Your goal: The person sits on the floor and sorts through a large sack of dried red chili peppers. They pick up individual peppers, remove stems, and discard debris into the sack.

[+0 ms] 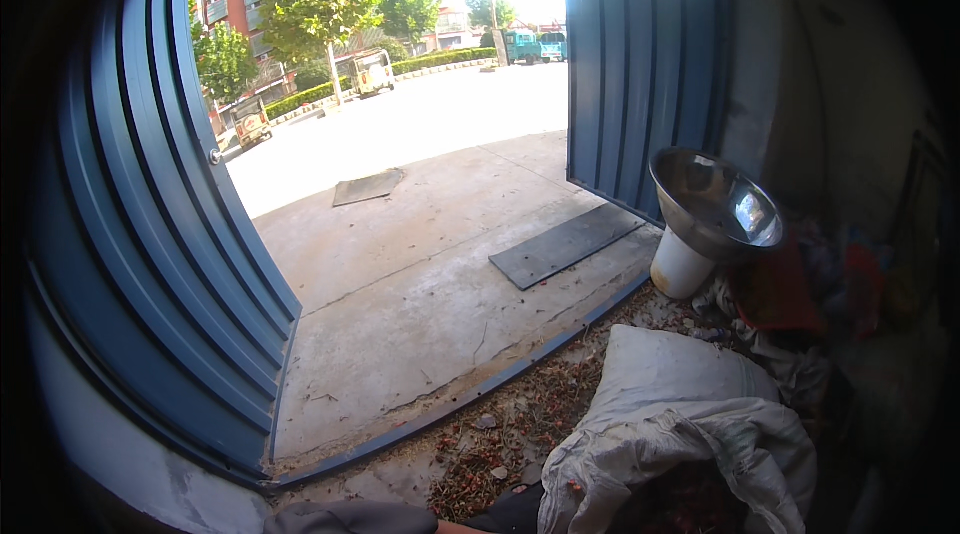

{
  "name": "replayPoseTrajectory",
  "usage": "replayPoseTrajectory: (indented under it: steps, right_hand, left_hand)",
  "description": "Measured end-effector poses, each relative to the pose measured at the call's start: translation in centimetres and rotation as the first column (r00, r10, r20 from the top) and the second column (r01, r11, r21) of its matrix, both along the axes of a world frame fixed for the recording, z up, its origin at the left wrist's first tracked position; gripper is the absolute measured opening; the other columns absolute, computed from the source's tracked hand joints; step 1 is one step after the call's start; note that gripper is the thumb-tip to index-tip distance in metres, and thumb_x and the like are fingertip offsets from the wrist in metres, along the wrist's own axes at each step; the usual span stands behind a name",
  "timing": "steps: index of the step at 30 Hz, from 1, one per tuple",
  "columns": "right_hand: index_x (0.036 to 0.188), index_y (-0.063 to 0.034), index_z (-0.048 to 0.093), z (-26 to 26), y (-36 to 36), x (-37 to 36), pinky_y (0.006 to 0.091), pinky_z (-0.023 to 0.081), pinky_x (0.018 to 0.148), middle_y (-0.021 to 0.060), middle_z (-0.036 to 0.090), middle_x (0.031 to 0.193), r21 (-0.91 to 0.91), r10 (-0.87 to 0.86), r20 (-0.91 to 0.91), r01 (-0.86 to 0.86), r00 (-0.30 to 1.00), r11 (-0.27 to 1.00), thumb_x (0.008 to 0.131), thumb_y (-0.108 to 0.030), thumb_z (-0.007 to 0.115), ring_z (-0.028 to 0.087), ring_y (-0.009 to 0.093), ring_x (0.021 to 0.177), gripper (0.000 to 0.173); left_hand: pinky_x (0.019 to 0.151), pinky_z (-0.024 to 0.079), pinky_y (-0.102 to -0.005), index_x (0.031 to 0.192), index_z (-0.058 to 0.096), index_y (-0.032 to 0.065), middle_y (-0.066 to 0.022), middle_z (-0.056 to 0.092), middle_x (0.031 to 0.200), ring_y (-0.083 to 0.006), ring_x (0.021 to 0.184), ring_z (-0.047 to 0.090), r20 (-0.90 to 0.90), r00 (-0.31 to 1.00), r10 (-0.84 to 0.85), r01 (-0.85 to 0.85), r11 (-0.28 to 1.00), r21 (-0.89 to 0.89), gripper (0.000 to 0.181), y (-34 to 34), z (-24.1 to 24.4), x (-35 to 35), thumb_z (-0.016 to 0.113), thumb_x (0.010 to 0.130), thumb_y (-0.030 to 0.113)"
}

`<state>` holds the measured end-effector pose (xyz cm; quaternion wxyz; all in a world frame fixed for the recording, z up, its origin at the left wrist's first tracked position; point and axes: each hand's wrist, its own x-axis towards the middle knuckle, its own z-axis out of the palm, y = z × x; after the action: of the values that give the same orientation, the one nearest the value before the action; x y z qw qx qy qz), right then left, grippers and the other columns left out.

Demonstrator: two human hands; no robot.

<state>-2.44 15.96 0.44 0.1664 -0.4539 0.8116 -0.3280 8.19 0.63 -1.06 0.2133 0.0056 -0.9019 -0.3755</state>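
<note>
Neither of my hands is in view. At the bottom edge shows grey cloth (352,517), with a sliver of bare skin (457,528) beside it; which part of the body that is, I cannot tell. Right before me slumps a white woven sack (679,376), its mouth open towards me and its rim folded back. Dark reddish contents (679,496) lie in shadow inside. Left of the sack, dried stalks and red bits (480,466) are scattered over the floor. A dark shoe or cloth (510,511) partly shows there.
A steel basin (716,204) rests tilted on a white bucket (679,264) at the right. Blue metal door leaves (165,196) stand open on both sides of a raised sill (465,400). Outside, a dark flat board (566,245) lies on concrete. Red items (780,294) crowd the dim right wall.
</note>
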Motion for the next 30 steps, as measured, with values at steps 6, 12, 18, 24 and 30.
replayPoseTrajectory:
  steps: [6, 12, 18, 24, 30]
  right_hand:
    - [0.107, -0.0034, 0.067, 0.4, -0.3, 1.0, 0.0500, 0.050, 0.070, 0.0234, 0.067, 0.091, -0.140, -0.032, -0.179, 0.007, 0.983, 0.990, 0.094, -0.021, 0.058, 0.063, 0.043, 0.081, 0.024]
    - [0.103, -0.0046, 0.066, 0.4, 0.3, 1.6, 0.0487, 0.051, 0.072, 0.0203, 0.065, 0.091, -0.143, 0.075, -0.204, -0.106, 0.976, 0.984, 0.094, -0.017, 0.058, 0.063, 0.041, 0.083, 0.017]
    - [0.101, -0.0018, 0.065, 1.6, 0.9, 2.4, 0.0459, 0.053, 0.072, 0.0188, 0.066, 0.088, -0.146, 0.157, -0.204, -0.188, 0.966, 0.971, 0.094, -0.014, 0.060, 0.066, 0.037, 0.081, 0.015]
    - [0.099, 0.0004, 0.060, 0.8, 0.5, 1.9, 0.0435, 0.053, 0.062, 0.0177, 0.063, 0.080, -0.286, 0.120, 0.128, -0.079, 0.985, 0.955, 0.095, -0.014, 0.064, 0.065, 0.038, 0.069, 0.016]
    - [0.118, 0.0022, 0.060, 1.2, 2.0, 1.0, 0.0263, 0.055, 0.068, 0.0086, 0.068, 0.089, -0.237, -0.047, 0.763, 0.346, 0.644, 0.908, 0.103, -0.012, 0.055, 0.065, 0.010, 0.072, 0.021]
  left_hand:
    - [0.057, 0.050, -0.0467, 0.085, 0.060, 0.0043, -0.0176, 0.061, 0.071, -0.0374, 0.061, 0.062, 0.128, 0.974, 0.186, -0.200, 0.974, 0.104, 0.015, 2.4, -0.3, -0.1, 0.064, 0.086, 0.019]
    - [0.060, 0.050, -0.0470, 0.087, 0.062, 0.0015, -0.0224, 0.062, 0.073, -0.0402, 0.065, 0.063, 0.223, 0.950, 0.219, -0.297, 0.854, 0.427, 0.015, 3.5, -2.0, 0.9, 0.061, 0.090, 0.016]
    - [0.063, 0.050, -0.0469, 0.084, 0.063, 0.0006, -0.0233, 0.063, 0.077, -0.0398, 0.070, 0.064, 0.306, 0.925, 0.224, -0.355, 0.798, 0.487, 0.016, 3.9, -1.8, 1.5, 0.063, 0.091, 0.016]
    - [0.076, 0.053, -0.0370, 0.107, 0.064, 0.0000, -0.0176, 0.069, 0.091, -0.0243, 0.084, 0.070, 0.380, 0.925, -0.014, -0.268, 0.685, 0.677, 0.021, 1.6, -2.1, 0.9, 0.060, 0.099, 0.020]
    - [0.067, 0.054, -0.0261, 0.123, 0.063, -0.0002, -0.0078, 0.068, 0.095, -0.0125, 0.076, 0.064, -0.003, 0.631, 0.776, -0.749, 0.609, 0.261, 0.025, -8.6, 5.9, 0.3, 0.060, 0.098, 0.003]
